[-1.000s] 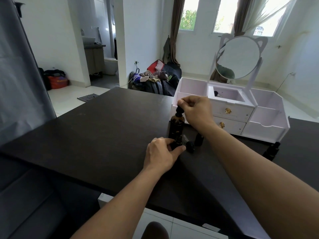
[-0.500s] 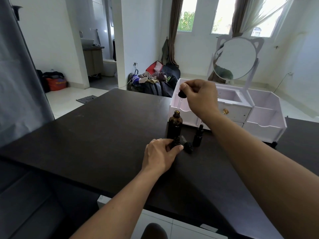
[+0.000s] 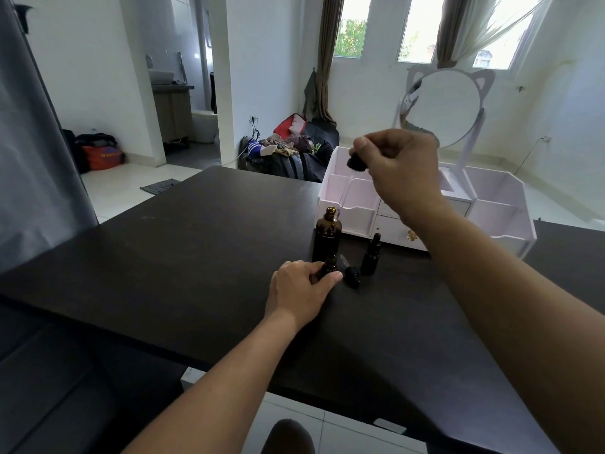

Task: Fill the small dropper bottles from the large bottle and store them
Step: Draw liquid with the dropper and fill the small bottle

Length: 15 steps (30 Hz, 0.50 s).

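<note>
The dropper [image 3: 355, 163], pinched by the right hand [image 3: 397, 168], is lifted higher above the large bottle [image 3: 326, 235]. It should be guided steadily (tip first) into the small bottle [image 3: 330, 267] gripped by the left hand [image 3: 299, 291].

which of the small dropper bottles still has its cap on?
The small bottle standing right of the large bottle, dropper cap on. The other small bottle, gripped by the left hand, is uncapped.
</note>
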Motion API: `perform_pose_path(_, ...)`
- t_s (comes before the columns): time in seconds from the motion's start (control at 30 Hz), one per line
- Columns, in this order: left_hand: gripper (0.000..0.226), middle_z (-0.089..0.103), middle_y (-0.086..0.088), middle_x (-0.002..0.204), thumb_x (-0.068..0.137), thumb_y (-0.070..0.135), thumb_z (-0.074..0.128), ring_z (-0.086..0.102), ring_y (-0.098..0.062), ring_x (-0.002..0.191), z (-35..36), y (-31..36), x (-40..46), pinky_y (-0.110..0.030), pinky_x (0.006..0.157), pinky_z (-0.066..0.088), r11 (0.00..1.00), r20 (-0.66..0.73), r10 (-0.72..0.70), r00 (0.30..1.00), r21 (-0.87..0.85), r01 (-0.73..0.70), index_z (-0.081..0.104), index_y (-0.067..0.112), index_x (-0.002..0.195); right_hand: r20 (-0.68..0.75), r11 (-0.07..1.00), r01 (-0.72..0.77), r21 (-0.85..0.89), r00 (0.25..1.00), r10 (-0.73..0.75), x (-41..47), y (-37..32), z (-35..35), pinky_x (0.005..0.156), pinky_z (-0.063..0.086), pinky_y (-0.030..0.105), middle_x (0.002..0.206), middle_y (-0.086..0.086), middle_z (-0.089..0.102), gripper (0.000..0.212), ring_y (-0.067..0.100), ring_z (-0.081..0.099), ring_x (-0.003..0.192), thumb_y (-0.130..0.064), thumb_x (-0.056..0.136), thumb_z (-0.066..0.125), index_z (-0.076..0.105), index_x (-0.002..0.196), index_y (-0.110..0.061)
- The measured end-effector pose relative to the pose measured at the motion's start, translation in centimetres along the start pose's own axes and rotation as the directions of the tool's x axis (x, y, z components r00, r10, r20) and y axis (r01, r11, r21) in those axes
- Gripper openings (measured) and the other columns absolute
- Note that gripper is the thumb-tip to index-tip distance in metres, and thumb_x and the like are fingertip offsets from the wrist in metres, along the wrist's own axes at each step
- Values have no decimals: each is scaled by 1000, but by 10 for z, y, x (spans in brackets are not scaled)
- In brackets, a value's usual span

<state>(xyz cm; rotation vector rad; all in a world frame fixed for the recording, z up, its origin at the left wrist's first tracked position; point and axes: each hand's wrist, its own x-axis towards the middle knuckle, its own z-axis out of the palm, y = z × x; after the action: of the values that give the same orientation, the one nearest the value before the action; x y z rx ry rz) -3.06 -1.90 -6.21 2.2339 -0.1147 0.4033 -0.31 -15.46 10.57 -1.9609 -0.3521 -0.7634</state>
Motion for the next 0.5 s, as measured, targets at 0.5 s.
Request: perform_pose_path(0.5,35,55,7,76,87,55,61,56,-16,83,0,1,2,-29,71,41,1000,20,-26,999,11,26,76,26,100,126,999,-34,-2,991,34,-32,11,3,81,60,33,80,-2,74,16,7,72,75,-20,92,65,74,99,-9)
